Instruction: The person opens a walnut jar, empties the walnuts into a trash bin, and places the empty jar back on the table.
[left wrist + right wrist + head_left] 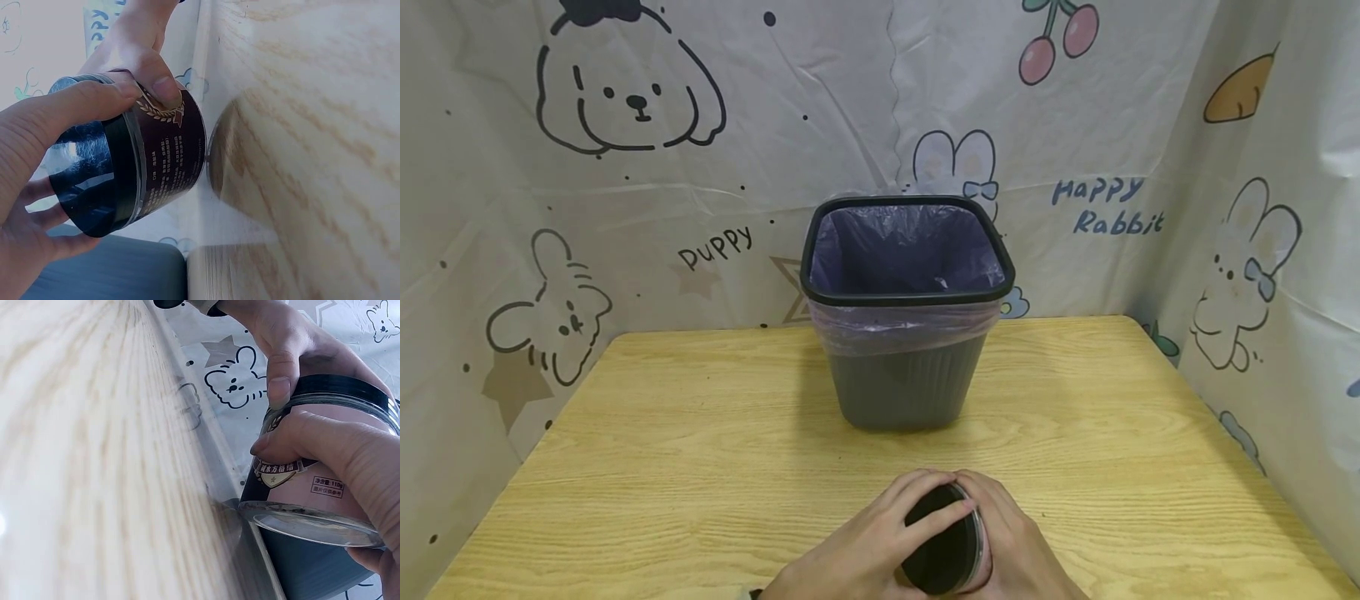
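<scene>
Both hands are on a round, clear jar (325, 469) with a pink and dark brown printed label. It is tilted, and its bottom edge is right at the tabletop in the left wrist view. My left hand (868, 537) grips the wide black lid (943, 546), with the thumb on one side and fingers spread round the other. My right hand (1018, 542) holds the jar's body, its thumb (164, 90) lying across the label. The lid sits on the jar. Part of the jar is hidden behind the hands in the head view.
A grey waste bin (902, 392) with a black rim and a purple plastic liner (917, 242) stands just beyond the hands. It is on the wood-grain table (685, 450). Printed cloth (820, 108) hangs along the back and both sides.
</scene>
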Demonstrator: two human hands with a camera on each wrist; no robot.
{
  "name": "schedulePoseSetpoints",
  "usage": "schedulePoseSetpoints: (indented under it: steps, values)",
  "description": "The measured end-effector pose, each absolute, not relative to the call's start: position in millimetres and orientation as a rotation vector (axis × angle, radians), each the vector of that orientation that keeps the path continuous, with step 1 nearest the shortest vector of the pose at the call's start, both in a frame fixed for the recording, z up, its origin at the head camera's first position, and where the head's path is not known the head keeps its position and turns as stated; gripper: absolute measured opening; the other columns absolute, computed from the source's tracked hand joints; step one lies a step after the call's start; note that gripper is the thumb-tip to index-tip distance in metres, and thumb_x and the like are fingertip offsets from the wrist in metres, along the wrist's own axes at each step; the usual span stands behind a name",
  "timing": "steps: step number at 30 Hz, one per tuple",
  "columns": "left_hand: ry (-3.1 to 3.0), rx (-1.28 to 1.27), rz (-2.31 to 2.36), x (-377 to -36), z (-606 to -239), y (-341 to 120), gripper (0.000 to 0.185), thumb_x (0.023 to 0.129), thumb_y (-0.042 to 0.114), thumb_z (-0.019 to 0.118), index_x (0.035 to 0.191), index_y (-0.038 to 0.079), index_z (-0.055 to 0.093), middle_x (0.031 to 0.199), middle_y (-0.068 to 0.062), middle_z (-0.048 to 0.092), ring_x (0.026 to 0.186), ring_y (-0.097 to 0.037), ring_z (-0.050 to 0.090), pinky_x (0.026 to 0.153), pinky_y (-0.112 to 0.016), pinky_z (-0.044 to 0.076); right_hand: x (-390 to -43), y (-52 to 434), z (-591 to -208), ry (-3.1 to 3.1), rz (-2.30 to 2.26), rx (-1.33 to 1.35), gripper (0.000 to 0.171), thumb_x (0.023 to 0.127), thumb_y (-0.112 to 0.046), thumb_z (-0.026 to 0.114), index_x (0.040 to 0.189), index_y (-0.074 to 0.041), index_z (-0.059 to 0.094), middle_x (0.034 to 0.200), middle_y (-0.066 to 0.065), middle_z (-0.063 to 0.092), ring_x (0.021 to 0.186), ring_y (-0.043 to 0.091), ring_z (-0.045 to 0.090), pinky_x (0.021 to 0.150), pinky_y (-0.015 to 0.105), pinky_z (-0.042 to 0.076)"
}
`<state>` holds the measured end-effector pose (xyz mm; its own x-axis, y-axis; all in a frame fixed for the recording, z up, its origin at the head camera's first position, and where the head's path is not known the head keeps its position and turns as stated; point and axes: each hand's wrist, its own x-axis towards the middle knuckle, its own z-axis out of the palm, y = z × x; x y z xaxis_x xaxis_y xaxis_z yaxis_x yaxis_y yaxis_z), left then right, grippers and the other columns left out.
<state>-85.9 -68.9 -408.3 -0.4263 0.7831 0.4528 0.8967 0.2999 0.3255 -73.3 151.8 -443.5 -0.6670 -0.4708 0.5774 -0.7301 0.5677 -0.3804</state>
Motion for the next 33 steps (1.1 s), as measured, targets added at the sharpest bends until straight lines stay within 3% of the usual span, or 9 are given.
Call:
schedulePoseSetpoints:
  steps: [33]
  values:
    - [-2.378,-1.529,-0.832,-85.2,-410.0,-69.5,0.091,0.081,0.051,0.073,0.153,0.021,0.027,0.153,-0.005,0.026,0.137,-0.019,0.029,0.106,-0.035,0.038,-72.7,151.9,-443.1,-2.401,0.867,0.967,0.108,0.062,-0.058,0.084,0.144,-0.003,0.039,0.134,0.011,0.050,0.116,0.026,0.053,0.081,0.046,0.054]
